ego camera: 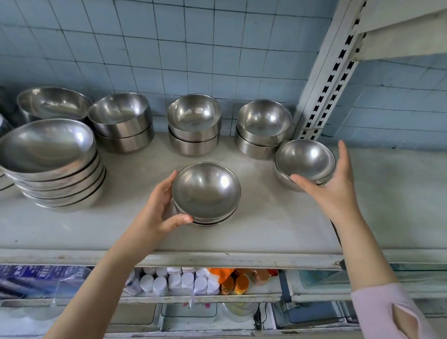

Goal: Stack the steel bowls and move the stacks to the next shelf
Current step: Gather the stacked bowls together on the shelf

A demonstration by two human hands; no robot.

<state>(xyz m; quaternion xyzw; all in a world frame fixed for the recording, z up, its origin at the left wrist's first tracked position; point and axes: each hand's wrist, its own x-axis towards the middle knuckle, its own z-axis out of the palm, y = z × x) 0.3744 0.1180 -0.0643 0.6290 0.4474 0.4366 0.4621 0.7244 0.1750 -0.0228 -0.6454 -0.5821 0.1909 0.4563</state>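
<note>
A short stack of steel bowls sits at the middle front of the grey shelf. My left hand grips its left side, thumb under the front rim and fingers behind. A second short stack stands to the right near the shelf post. My right hand is spread around its right side, thumb at the front rim, fingers raised and apart; whether it touches the bowls is unclear. Along the back wall stand three two-bowl stacks.
A tall stack of wide steel bowls and more bowls fill the left. A perforated white post divides this shelf from the bare shelf section to the right. Bottles and jars sit on the shelf below.
</note>
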